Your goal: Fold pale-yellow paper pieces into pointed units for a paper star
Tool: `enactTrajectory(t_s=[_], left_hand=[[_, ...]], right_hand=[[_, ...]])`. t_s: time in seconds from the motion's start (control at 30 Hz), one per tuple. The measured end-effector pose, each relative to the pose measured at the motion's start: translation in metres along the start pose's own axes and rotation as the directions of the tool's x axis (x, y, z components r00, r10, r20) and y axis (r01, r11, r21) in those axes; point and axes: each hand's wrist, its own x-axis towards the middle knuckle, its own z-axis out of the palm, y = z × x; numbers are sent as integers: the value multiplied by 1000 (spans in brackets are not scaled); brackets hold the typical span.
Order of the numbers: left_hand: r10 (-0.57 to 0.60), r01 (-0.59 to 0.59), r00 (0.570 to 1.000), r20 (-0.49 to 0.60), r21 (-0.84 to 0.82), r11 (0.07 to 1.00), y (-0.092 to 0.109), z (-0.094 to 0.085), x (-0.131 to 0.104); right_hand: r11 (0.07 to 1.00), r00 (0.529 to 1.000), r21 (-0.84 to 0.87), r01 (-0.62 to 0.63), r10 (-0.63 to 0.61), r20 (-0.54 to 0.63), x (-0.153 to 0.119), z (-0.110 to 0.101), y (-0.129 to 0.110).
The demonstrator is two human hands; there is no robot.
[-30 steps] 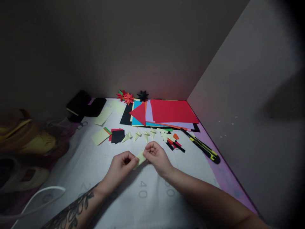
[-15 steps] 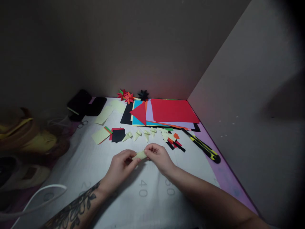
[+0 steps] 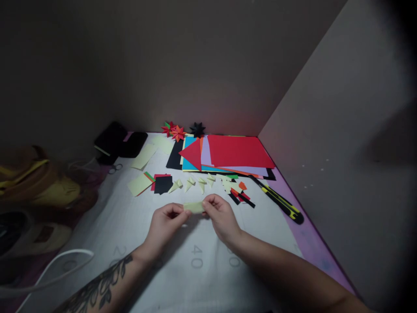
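Observation:
A small pale yellow-green piece of paper is stretched between my two hands, just above the white sheet. My left hand pinches its left end between thumb and fingers. Its right end is gripped by my right hand, with the thumb on top. Beyond my hands lies a row of several small folded paper pieces of the same pale colour. Left of that row are black paper squares over red ones, and a stack of pale green squares.
Coloured paper sheets lie at the back, with a red triangle on top. Folded paper stars stand by the wall. Paper scraps and a yellow-black utility knife are at right. Scissors, a black case and a white cable lie left.
My hands have drawn slightly apart, the right one shifting rightward. The paper between them now lies level and shows more of its length, where before it was tilted.

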Motion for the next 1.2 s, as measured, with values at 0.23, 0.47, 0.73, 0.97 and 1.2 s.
enactTrajectory(t_s=[0.23,0.47,0.73,0.97,1.2], left_hand=[[-16,13,1000,-15,-161,987,-6,2,2],[-32,30,999,-9,-164,986,-6,1,3],[-52,47,998,-20,-178,983,-7,2,3],[-63,58,998,-26,-158,986,-7,2,4],[-61,57,998,-23,-121,991,-10,1,5]], right_hand=[[1000,1000,-10,28,-28,-4,-4,-1,3],[998,999,-53,42,-42,0,-7,0,2],[998,1000,-61,22,-22,-2,-8,-1,3],[998,1000,-55,23,-22,8,-8,-1,3],[998,1000,-52,21,-22,-9,-7,-1,3]])
